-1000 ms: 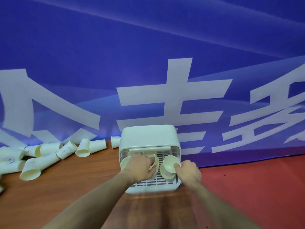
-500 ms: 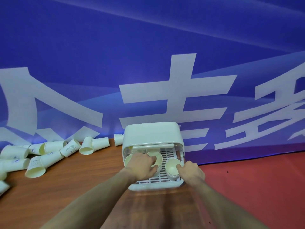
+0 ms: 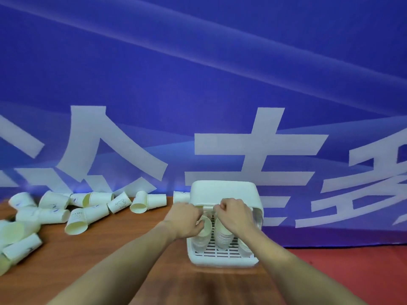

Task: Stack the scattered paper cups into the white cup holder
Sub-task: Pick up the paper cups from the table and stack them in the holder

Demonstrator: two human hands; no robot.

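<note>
Paper cups are lying sideways, well left of the white cup holder, nearer the left hand; both it and the right hand are curling at the holder's front, grip unclear

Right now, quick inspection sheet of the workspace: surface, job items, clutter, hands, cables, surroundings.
Surface: wooden table; red floor to its right.
Job's things: white cup holder at the table's far edge, cup stacks on its slotted tray; scattered paper cups lying on their sides at left.
Clutter: nothing seen.
Hands: left hand and right hand both curled at the holder's front bar; what they grip is hidden.
Cables: nothing seen.
Surroundings: blue banner with white characters behind.
</note>
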